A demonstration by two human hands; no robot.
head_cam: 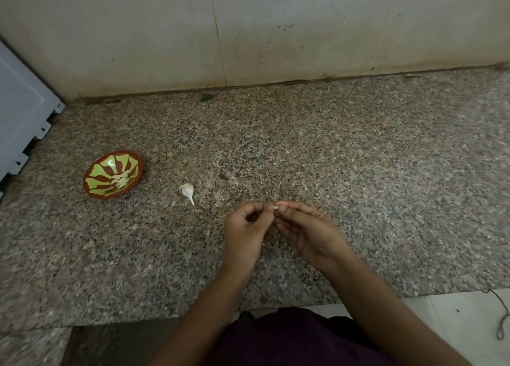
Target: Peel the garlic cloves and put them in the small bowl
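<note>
while pinching a small pale garlic clove (275, 207) between fingertips of left hand (244, 236) and right hand (309, 233), together at lower centre, apparently for picking skin, kept near white stalked garlic piece (187, 190) and red-and-green small bowl (96, 172) holding peeled cloves (121, 179), centre left.
</note>
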